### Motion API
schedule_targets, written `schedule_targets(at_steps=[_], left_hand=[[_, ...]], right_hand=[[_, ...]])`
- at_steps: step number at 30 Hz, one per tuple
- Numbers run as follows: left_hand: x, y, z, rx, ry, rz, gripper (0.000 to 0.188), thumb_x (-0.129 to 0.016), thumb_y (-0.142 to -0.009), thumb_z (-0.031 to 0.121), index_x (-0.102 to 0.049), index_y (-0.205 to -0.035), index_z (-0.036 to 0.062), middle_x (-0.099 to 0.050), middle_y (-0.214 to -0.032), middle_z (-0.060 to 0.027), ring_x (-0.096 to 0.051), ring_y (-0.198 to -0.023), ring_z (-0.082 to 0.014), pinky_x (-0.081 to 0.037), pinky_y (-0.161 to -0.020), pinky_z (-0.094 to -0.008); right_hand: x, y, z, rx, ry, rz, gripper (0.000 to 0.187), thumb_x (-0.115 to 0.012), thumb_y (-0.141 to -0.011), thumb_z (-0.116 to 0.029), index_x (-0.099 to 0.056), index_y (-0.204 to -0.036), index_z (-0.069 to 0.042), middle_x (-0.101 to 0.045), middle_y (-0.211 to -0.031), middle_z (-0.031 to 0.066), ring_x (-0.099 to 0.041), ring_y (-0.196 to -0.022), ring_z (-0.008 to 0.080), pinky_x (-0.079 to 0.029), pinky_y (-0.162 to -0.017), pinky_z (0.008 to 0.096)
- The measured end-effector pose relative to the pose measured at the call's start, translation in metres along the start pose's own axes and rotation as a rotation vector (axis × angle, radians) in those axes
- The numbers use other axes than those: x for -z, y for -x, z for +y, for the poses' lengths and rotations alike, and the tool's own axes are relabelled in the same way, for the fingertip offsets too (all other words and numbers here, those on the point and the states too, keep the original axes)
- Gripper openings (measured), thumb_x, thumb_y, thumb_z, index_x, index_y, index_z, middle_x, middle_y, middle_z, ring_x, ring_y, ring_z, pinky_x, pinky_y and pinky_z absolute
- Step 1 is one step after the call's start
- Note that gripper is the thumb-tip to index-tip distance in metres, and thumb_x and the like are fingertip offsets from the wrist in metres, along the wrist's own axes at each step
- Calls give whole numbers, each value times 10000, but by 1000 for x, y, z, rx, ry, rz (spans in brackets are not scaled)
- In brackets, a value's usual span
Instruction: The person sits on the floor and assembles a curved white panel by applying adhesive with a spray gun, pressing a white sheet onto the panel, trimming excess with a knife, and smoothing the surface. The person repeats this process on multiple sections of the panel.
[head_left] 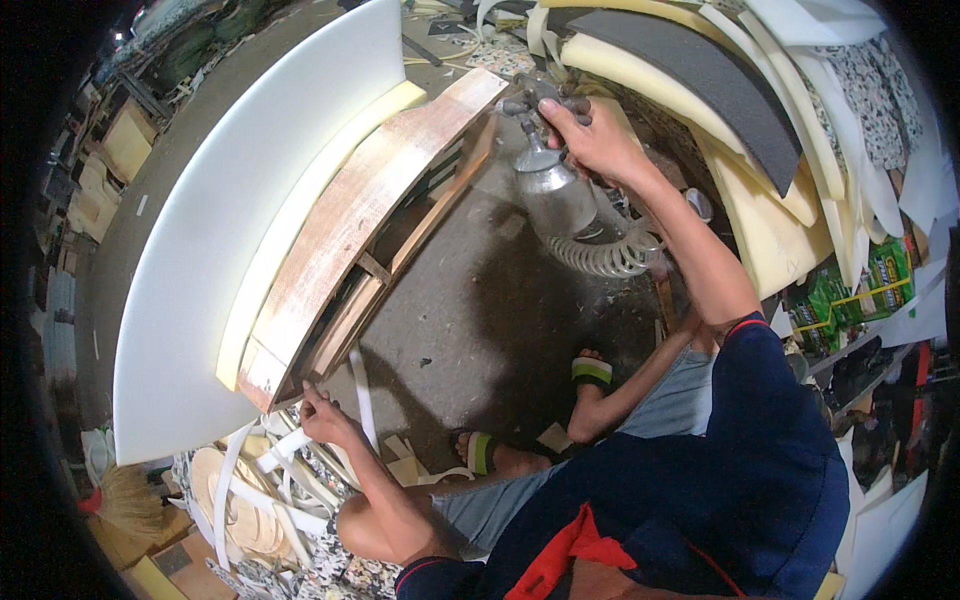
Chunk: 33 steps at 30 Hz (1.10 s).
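Observation:
My right hand is wrapped round a spray gun with a metal cup, held near the far end of a curved wooden frame. From the gun trails a clear coiled hose. My left hand grips the frame's near lower corner, its fingers partly curled and partly hidden. Along the frame's left side runs a yellow foam strip. Beyond that strip stands a large curved white foam sheet. The frame is open on its right side, with wooden slats showing inside.
Stacked yellow and white foam pieces and a dark grey foam sheet crowd the upper right. White strip offcuts and speckled foam lie at lower left by a straw broom. Green packages sit at the right.

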<state>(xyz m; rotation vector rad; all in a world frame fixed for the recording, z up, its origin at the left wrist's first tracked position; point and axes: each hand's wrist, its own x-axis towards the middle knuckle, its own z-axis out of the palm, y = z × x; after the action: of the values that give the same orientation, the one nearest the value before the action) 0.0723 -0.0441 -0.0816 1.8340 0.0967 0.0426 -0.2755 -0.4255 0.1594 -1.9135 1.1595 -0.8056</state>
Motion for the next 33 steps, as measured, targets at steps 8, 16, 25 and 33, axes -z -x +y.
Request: schedule_targets(at_steps=[8, 16, 25, 33], left_hand=[[0, 5, 6, 31, 88, -22, 417, -760, -932, 318, -600, -715, 0, -578, -658, -41, -501, -590, -119, -418, -552, -265], [4, 3, 0, 63, 102, -49, 419, -766, -927, 325, -597, -716, 5, -596, -691, -50, -511, -600, -118, -452, -571, -266], [2, -5, -9, 20, 108, -73, 410, -752, -937, 319, -593, -701, 24, -556, -641, -33, -487, -571, -117, -451, -549, -262], [2, 7, 9, 19, 72, -58, 385, -758, -923, 314, -685, -774, -33, -609, -642, -44, -496, -557, -110, -403, -523, -269]], right_hand=[[22, -37, 15, 35, 92, 27, 619, -583, -958, -601, -631, -724, -30, -568, -573, 34, -538, -476, 147, -458, -485, 336], [39, -52, 5, -70, 160, -81, 523, -579, -991, -536, -644, -930, -21, -632, -737, 34, -491, -489, 86, -386, -406, 276], [45, -50, 7, -37, -27, -69, 540, -590, -987, -533, -605, -889, -1, -593, -712, 25, -458, -425, 97, -375, -357, 287], [20, -12, -31, 9, -20, -214, 500, -575, -998, -520, -605, -867, -38, -578, -695, 9, -445, -443, 78, -339, -375, 273]])
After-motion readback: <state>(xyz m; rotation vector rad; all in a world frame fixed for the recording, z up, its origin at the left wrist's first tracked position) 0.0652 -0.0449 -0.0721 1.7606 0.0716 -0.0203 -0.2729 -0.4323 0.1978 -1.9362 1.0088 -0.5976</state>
